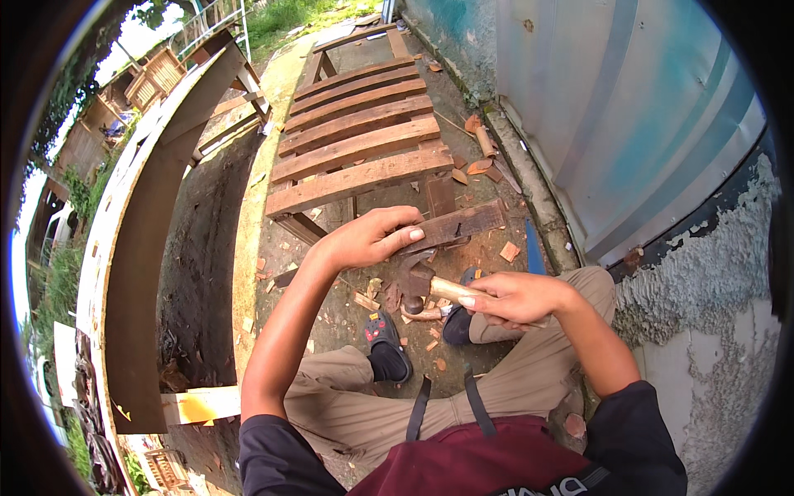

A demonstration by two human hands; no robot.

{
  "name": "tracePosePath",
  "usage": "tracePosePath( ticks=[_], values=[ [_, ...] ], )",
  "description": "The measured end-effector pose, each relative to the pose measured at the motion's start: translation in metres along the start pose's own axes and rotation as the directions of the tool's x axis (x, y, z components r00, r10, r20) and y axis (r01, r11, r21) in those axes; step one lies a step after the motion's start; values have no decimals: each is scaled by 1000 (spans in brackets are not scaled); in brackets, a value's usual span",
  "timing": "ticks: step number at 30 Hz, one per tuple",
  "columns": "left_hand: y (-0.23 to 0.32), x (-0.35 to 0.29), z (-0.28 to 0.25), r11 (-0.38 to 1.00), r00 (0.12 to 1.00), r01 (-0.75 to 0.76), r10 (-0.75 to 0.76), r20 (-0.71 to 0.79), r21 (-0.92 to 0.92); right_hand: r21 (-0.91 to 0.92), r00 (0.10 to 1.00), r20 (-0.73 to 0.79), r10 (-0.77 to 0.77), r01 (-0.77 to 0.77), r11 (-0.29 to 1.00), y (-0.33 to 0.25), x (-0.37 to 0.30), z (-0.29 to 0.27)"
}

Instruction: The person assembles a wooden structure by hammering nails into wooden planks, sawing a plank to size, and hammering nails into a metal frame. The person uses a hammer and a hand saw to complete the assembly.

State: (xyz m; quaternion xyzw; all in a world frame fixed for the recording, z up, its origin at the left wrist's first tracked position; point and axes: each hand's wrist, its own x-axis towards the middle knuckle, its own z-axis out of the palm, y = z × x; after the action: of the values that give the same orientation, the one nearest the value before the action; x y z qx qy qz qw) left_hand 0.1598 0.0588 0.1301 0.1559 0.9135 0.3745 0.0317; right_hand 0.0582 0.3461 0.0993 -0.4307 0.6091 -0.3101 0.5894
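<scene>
Left hand (372,236) clasps short plank (484,220) with nail (459,228), just toward two o'clock; right hand (517,299), four o'clock, grips hammer (449,288) handle. Pale lettering (571,486), shirt (463,463), five o'clock. Slatted frame (357,186), eleven o'clock, near plank.

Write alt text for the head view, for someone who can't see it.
A person's right hand grips a hammer by its wooden handle while the left hand holds a short dark board. Beyond stands a slatted wooden frame, with wood scraps scattered nearby.
</scene>
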Motion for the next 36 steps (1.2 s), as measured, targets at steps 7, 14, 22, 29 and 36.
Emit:
tracePosePath(
  ticks=[7, 14, 22, 29, 36],
  values=[
    [-50, -35, 12, 984, 989, 139, -144, -38, -115, 227, 992, -89, 89, -67, 972, -10, 7, 17],
    [-93, -57, 49, 954, 902, 122, -222, -372, -273, 202, 950, -313, 0, 66, 977, -15, 18, 38],
    [-221, -149, 100, 925, 677, 376, -310, -667, -48, 210, 908, -418, -24, 122, 970, -30, -9, 32],
    [-239, -165, 106, 802, 490, 593, -427, -760, -69, 529, 909, -405, 98, 146, 836, -19, 0, 57],
    [-232, -165, 114, 711, 383, 695, -493, -782, -108, 549, 881, -463, 103, 193, 813, -4, 9, 69]
  ],
)
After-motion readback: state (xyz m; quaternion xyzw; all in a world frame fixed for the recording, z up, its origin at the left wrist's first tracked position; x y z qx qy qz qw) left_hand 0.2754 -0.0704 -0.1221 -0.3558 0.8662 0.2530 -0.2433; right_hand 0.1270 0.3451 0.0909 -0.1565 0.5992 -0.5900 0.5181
